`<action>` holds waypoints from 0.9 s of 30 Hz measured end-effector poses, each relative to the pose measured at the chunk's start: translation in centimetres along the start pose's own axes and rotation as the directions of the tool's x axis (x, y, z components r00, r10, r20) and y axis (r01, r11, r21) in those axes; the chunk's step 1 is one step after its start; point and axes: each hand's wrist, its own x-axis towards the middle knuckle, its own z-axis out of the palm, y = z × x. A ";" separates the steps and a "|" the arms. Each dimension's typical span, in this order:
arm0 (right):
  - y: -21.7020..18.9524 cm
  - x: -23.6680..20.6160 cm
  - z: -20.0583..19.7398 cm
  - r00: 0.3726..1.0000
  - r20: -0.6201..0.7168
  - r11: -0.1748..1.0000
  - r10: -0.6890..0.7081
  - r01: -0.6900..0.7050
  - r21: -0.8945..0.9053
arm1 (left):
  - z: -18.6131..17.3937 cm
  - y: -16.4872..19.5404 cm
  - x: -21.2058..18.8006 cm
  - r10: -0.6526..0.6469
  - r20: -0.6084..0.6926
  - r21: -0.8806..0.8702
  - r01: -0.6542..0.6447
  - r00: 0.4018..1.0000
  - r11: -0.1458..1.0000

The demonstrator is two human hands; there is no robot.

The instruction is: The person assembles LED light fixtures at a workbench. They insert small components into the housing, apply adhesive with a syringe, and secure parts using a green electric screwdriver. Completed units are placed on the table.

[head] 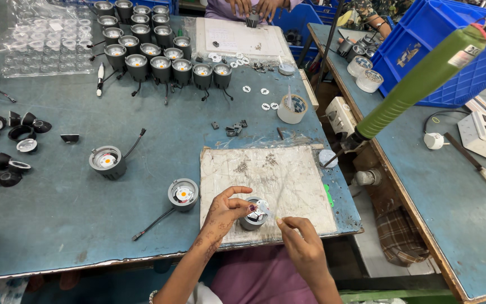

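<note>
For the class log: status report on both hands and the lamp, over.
Left hand fingers steadying grey lamp housing on white mat. Right hand pinched beside it, contents unclear. Nothing in the way.

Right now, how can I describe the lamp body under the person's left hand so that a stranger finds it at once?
Find the worn white mat at the near edge of the blue-grey table. On its front part stands one small grey round lamp body, with the left hand touching its top. Unlike the two similar lamp bodies left of the mat, it sits on the mat and shows no trailing black cable.
</note>
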 end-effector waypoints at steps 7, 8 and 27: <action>0.6 -0.6 -0.1 0.980 -0.034 0.974 0.197 -0.192 0.123 | -0.1 -0.4 0.2 0.001 -0.010 0.012 -0.001 1.000 1.000; 0.8 -0.8 -0.2 0.973 -0.035 0.963 0.228 -0.220 0.152 | -0.1 -0.4 0.1 0.002 -0.008 0.006 -0.002 1.000 1.000; 1.8 -1.5 1.2 0.837 0.056 0.706 0.544 -0.492 0.509 | 0.1 -0.2 0.0 -0.005 -0.024 -0.006 0.005 1.000 1.000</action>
